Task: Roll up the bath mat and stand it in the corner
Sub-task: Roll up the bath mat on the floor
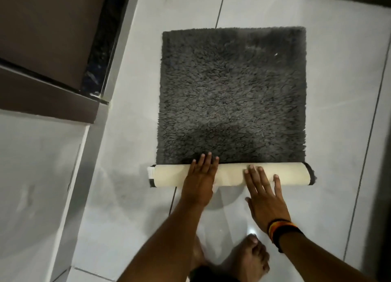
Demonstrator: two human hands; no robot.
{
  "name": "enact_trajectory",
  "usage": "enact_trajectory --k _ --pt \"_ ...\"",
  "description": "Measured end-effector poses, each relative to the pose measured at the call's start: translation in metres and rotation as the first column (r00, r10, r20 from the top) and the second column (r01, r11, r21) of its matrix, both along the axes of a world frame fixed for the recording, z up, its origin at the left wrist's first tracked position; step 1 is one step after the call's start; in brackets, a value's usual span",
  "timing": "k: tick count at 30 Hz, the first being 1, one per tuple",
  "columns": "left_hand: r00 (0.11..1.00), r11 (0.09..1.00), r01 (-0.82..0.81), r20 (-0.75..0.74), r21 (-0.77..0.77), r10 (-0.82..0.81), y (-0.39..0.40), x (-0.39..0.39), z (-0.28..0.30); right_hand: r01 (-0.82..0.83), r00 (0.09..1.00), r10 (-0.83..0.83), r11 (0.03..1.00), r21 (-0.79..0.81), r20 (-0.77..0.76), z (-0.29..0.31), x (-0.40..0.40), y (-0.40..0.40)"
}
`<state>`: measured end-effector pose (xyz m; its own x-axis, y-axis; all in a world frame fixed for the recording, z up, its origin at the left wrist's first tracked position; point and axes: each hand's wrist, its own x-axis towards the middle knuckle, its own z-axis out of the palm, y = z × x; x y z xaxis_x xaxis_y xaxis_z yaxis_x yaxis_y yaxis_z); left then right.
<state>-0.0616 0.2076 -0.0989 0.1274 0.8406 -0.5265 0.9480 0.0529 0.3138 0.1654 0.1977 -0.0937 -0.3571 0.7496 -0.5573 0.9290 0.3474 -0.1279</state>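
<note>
A dark grey shaggy bath mat [232, 95] lies flat on the pale tiled floor. Its near edge is rolled into a tube showing the cream backing [292, 173], with a white label at the tube's left end. My left hand [201, 178] lies palm down over the roll left of its middle, fingertips reaching the grey pile. My right hand [264, 193] rests flat with spread fingers on the roll right of its middle. A striped band circles my right wrist. Neither hand grips the mat.
A brown door or cabinet [42, 49] with a metal frame strip [91, 165] runs along the left. Pale wall tile [31, 186] fills the lower left. My bare foot [247, 258] is on the floor just behind my hands. A dark edge shows at the top right.
</note>
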Motion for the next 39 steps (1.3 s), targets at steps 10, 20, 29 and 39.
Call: enact_trajectory --k 10,20,29,39 --pt "0.985 0.988 -0.097 0.154 0.121 0.078 -0.011 0.007 0.016 0.182 0.978 -0.189 0.980 0.074 0.093 0.005 -0.044 0.129" --pt "0.993 0.994 0.002 0.118 0.111 -0.015 0.150 -0.038 0.014 0.337 0.940 -0.340 0.934 -0.117 -0.010 0.013 -0.089 0.115" --pt "0.985 0.990 -0.108 0.145 0.094 0.094 0.167 -0.029 0.043 0.340 0.932 -0.359 0.915 -0.218 -0.054 0.022 -0.118 0.287" --pt "0.977 0.982 -0.179 0.111 -0.053 0.184 0.277 -0.042 0.038 0.160 0.983 -0.165 0.985 -0.060 -0.077 0.032 -0.096 0.254"
